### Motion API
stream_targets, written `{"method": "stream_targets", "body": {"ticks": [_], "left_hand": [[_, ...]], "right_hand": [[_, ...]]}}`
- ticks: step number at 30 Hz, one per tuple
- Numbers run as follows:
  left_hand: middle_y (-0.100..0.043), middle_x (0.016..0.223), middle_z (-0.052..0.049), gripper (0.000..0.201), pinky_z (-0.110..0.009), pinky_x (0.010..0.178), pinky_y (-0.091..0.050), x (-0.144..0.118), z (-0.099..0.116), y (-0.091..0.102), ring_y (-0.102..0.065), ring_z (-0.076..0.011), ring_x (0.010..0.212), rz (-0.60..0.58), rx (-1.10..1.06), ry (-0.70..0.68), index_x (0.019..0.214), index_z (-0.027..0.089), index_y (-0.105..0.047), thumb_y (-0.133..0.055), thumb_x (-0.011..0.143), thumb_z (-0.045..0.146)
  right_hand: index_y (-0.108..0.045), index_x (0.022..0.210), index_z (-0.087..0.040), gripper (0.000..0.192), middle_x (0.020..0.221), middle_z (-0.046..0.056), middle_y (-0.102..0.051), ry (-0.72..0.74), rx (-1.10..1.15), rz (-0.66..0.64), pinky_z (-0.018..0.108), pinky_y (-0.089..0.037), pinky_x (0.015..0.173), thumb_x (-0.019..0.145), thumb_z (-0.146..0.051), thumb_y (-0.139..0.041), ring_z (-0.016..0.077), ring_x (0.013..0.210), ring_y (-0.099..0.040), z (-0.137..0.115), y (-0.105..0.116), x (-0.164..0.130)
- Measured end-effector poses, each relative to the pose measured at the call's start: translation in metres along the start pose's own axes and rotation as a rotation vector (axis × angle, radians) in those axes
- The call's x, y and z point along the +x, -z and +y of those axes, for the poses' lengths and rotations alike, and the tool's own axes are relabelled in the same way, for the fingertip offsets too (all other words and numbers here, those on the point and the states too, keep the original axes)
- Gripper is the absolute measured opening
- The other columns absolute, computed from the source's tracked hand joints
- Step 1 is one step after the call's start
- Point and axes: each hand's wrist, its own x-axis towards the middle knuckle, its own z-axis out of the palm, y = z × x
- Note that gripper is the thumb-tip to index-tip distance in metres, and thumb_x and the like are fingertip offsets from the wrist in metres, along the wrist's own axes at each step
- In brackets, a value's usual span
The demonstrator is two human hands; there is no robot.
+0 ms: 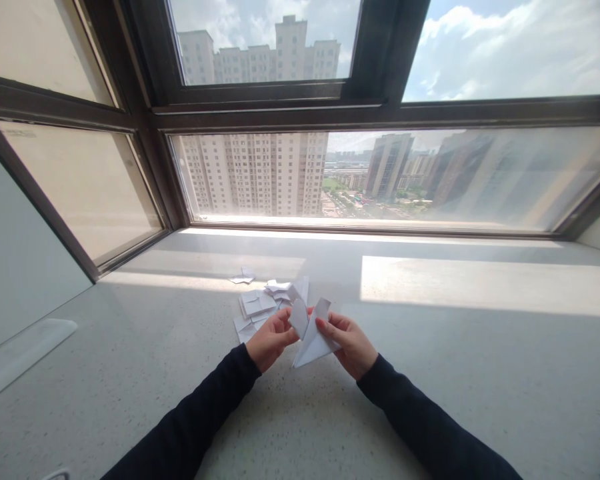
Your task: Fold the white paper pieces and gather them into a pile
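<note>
A piece of folded white paper [316, 343] is held up between both hands, just above the speckled sill. It has a pointed lower corner, and flaps stand up at its top with a gap between them. My left hand [274, 337] pinches the left flap between thumb and fingers. On the other side, my right hand [349, 339] grips the right part, thumb on the front face and fingers behind. Some fingertips are hidden behind the paper. Just beyond my left hand lies a loose pile of folded white papers [257, 303], partly covered by the hand and the held piece.
A smaller folded paper [243, 275] lies apart, farther back on the sill [430, 373]. Dark window frames [280, 120] border the back and left. A pale, flat, rounded object [27, 350] sits at the left edge. Bands of sunlight cross the sill near the glass.
</note>
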Motion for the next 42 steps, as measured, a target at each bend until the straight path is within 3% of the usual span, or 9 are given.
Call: {"method": "stream_targets", "body": {"ticks": [4,7,11,14,25,29,32,35,42], "left_hand": [[-0.059,0.087,-0.006,0.030,-0.032,0.074,-0.042,0.003,0.009,0.006,-0.056,-0.0184,0.084,0.140,0.021,-0.048,0.076,0.016,-0.044,-0.062,0.062,0.035],[-0.059,0.079,-0.002,0.032,-0.032,0.058,-0.047,0.004,0.012,0.010,-0.061,-0.0177,0.065,0.231,0.160,0.003,0.078,0.019,-0.036,-0.057,0.065,0.039],[-0.056,0.065,0.002,0.035,-0.027,0.044,-0.047,0.003,0.003,0.007,-0.060,-0.0165,0.053,0.172,0.325,0.100,0.084,0.019,-0.036,-0.056,0.064,0.041],[-0.056,0.066,0.000,0.038,-0.025,0.044,-0.047,0.001,-0.005,0.001,-0.061,-0.0181,0.056,0.044,0.279,0.166,0.090,0.019,-0.035,-0.052,0.066,0.044],[-0.052,0.090,-0.006,0.044,-0.031,0.059,-0.047,-0.002,-0.010,-0.010,-0.060,-0.0212,0.075,-0.070,0.178,0.138,0.103,0.022,-0.030,-0.053,0.069,0.040],[-0.049,0.095,-0.007,0.052,-0.031,0.064,-0.046,-0.002,-0.013,-0.011,-0.059,-0.0205,0.078,-0.066,0.222,0.065,0.106,0.022,-0.028,-0.058,0.066,0.034],[-0.049,0.093,-0.007,0.052,-0.030,0.063,-0.046,-0.001,-0.014,-0.008,-0.059,-0.0192,0.076,-0.082,0.262,0.048,0.107,0.022,-0.028,-0.058,0.066,0.033],[-0.050,0.085,-0.005,0.054,-0.028,0.056,-0.047,0.001,-0.015,-0.003,-0.060,-0.0178,0.069,-0.039,0.333,0.031,0.108,0.021,-0.027,-0.058,0.066,0.031],[-0.053,0.069,-0.001,0.024,-0.021,0.046,-0.041,0.002,-0.009,-0.001,-0.048,-0.0077,0.048,0.133,0.737,-0.135,0.098,0.015,-0.041,-0.040,0.075,0.022]], "right_hand": [[-0.060,0.066,-0.014,0.029,0.059,0.002,-0.059,0.048,-0.098,0.098,0.025,-0.038,0.052,0.056,-0.041,-0.063,0.0126,0.053,-0.051,-0.009,0.020,0.006],[-0.059,0.068,-0.017,0.029,0.066,0.002,-0.058,0.231,-0.324,0.186,0.028,-0.039,0.057,0.059,-0.044,-0.059,0.0148,0.060,-0.050,-0.023,0.035,0.005],[-0.057,0.061,-0.020,0.021,0.070,0.002,-0.052,0.550,-0.896,0.217,0.031,-0.037,0.066,0.063,-0.040,-0.058,0.0175,0.073,-0.044,-0.032,0.035,-0.001],[-0.052,0.057,-0.020,0.023,0.067,0.002,-0.049,0.623,-1.142,0.214,0.031,-0.035,0.065,0.067,-0.040,-0.053,0.0165,0.069,-0.041,-0.026,0.026,-0.003],[-0.042,0.050,-0.018,0.031,0.059,0.000,-0.046,0.560,-1.337,0.309,0.030,-0.034,0.063,0.071,-0.040,-0.048,0.0148,0.063,-0.041,-0.010,0.026,0.003],[-0.053,0.078,-0.018,0.029,0.084,0.006,-0.052,0.573,-1.186,0.388,0.033,-0.037,0.069,0.063,-0.043,-0.055,0.0194,0.078,-0.045,-0.008,0.029,0.003],[-0.049,0.099,-0.017,0.050,0.092,0.008,-0.055,0.395,-0.935,0.222,0.032,-0.041,0.066,0.058,-0.045,-0.059,0.0202,0.080,-0.050,-0.007,0.033,0.007],[-0.056,0.085,-0.014,0.039,0.077,0.006,-0.062,0.176,-0.724,0.038,0.029,-0.043,0.060,0.061,-0.045,-0.054,0.0181,0.068,-0.055,-0.010,0.046,0.013],[-0.059,0.067,-0.013,0.037,0.064,0.006,-0.060,0.089,-1.047,0.660,0.029,-0.040,0.058,0.058,-0.048,-0.052,0.0213,0.066,-0.054,-0.049,0.136,0.016]]}}
